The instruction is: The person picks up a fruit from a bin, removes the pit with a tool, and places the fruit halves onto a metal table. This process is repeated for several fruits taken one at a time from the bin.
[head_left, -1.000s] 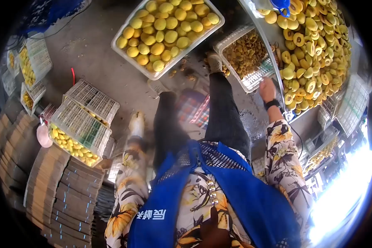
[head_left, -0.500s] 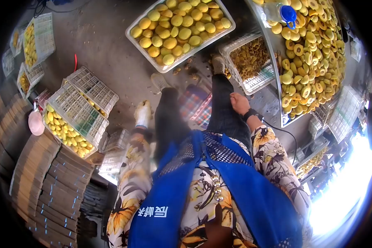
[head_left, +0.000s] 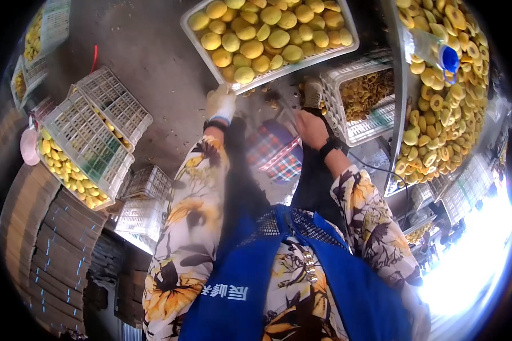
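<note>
My left hand, in a white glove, reaches forward to the near corner of a white crate; its fingers are smeared by motion right at the rim. Round yellow peaches fill this crate. My right hand, bare with a dark band at the wrist, is closed over my right thigh; what its fingers hold is too small to make out. Below and between the hands lies a red and blue plaid cloth.
On the right, a metal-edged table carries many halved peaches and a blue-capped bottle. A crate of scraps stands beside my right foot. To the left are stacked crates of yellow fruit and flattened cardboard.
My left hand has moved forward from beside my left leg to the crate's corner. My right hand has shifted inward and forward off the thigh's outer side. The view has tilted.
</note>
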The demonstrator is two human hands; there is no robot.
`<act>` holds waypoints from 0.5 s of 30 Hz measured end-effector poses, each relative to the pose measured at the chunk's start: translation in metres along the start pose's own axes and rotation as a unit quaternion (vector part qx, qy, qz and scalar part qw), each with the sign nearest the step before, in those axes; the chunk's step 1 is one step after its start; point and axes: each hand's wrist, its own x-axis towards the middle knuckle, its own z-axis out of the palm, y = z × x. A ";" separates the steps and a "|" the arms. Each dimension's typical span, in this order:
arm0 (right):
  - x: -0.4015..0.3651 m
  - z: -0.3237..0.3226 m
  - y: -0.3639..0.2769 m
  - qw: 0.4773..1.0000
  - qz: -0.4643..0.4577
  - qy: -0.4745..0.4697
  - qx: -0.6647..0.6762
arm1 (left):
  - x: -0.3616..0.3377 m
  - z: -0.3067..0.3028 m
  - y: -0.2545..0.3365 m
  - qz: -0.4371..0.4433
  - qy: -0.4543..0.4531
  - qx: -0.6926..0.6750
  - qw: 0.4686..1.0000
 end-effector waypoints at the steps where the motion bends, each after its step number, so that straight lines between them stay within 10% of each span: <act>1: -0.002 -0.002 -0.004 1.000 0.000 -0.013 -0.004 | 0.017 0.010 0.002 0.000 -0.015 0.018 1.000; 15: -0.029 0.049 0.076 0.999 0.032 -0.011 0.028 | 0.071 0.051 0.049 -0.021 -0.107 0.205 0.973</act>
